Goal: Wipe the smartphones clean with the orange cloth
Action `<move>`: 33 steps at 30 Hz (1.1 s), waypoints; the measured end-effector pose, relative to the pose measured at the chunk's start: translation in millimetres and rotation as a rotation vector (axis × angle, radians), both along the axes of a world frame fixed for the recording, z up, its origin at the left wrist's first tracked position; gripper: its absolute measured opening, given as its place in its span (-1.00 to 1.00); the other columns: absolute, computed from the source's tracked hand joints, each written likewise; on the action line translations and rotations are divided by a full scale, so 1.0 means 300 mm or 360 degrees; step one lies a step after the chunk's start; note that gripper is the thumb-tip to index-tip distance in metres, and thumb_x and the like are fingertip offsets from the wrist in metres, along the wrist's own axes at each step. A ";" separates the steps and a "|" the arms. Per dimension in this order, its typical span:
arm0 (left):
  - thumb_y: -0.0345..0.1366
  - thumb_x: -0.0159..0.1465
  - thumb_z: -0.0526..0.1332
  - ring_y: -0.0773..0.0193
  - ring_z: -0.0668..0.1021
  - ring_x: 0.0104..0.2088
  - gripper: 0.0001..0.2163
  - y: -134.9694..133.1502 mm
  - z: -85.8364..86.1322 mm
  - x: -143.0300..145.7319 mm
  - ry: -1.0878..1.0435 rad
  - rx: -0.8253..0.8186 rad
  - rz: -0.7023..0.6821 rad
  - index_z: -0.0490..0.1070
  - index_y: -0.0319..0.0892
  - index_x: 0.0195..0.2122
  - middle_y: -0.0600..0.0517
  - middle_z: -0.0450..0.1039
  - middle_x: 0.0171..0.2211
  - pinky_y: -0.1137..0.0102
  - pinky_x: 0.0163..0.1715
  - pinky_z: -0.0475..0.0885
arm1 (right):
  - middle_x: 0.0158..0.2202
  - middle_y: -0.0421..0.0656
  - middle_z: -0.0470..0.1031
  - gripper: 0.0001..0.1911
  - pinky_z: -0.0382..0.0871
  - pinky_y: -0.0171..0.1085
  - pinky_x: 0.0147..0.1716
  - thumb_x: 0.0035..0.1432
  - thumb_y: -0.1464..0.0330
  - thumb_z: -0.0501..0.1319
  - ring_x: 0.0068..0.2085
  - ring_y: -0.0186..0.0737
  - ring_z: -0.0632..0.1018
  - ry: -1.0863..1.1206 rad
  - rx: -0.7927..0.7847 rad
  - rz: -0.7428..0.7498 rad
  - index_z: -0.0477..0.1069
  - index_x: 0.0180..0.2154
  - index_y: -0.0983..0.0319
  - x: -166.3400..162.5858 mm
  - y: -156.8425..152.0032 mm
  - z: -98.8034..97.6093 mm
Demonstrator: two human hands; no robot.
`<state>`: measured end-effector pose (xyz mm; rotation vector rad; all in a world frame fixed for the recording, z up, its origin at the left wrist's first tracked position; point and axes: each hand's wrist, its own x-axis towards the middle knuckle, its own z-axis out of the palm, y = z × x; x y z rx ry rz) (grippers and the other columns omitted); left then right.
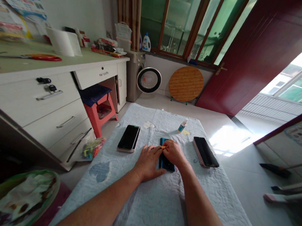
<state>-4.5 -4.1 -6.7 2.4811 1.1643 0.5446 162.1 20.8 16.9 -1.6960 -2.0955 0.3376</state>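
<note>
A blue phone point(166, 162) lies in the middle of a pale quilted cloth point(160, 203) on the floor. My left hand point(147, 162) rests flat beside the phone's left edge, fingers stretched out and touching it. My right hand point(174, 152) lies over the phone with fingers pinched on a small orange tab point(164, 147) at its surface. A dark phone point(129, 138) sits to the left on the cloth, another dark phone point(205, 152) to the right. A small spray bottle point(182, 126) stands further back.
A white desk with drawers point(51, 95) runs along the left, a red stool point(99, 111) under it. A washing machine point(143, 76) and a round wooden board point(185, 83) stand at the back wall. A red door point(253, 54) is open at right. A bowl point(18, 196) sits near left.
</note>
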 end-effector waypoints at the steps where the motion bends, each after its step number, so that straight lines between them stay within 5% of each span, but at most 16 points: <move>1: 0.08 0.05 0.31 -0.14 0.26 0.19 -0.20 0.000 0.001 0.000 0.0004 -0.0003 -0.0002 0.10 -0.09 0.26 -0.06 0.25 0.22 -0.07 0.24 -0.04 | -0.42 -0.16 0.44 -0.86 0.16 -0.38 -0.36 -0.01 0.47 0.10 -0.39 -0.32 0.40 0.0006 0.0001 0.0006 0.43 -0.46 0.25 0.004 0.001 -0.001; 14: 0.11 0.06 0.28 -0.14 0.21 0.24 -0.27 0.001 0.008 0.002 0.0092 -0.0026 0.0017 0.21 -0.09 0.21 -0.08 0.19 0.27 -0.07 0.25 -0.06 | -0.43 -0.16 0.42 -0.86 0.17 -0.36 -0.34 -0.01 0.49 0.12 -0.37 -0.29 0.40 -0.0030 -0.0013 -0.0118 0.45 -0.45 0.25 0.064 0.014 -0.012; 22: 0.09 0.04 0.30 -0.11 0.22 0.22 -0.28 0.000 0.008 0.003 0.0073 -0.0018 0.0020 0.22 -0.07 0.20 -0.06 0.22 0.24 -0.05 0.24 -0.05 | -0.34 -0.11 0.40 -0.78 0.18 -0.30 -0.11 0.08 0.52 0.06 -0.21 -0.22 0.39 -0.0072 0.0173 -0.0213 0.47 -0.34 0.26 0.041 0.030 -0.054; 33: 0.12 0.05 0.29 -0.11 0.25 0.21 -0.19 0.000 -0.002 0.003 0.0016 -0.0025 0.0029 0.06 -0.11 0.25 -0.12 0.23 0.22 -0.06 0.25 -0.06 | -0.38 -0.15 0.43 -0.77 0.20 -0.35 -0.18 0.06 0.53 0.08 -0.25 -0.28 0.42 -0.0015 0.0047 0.0106 0.50 -0.38 0.24 0.018 0.011 -0.006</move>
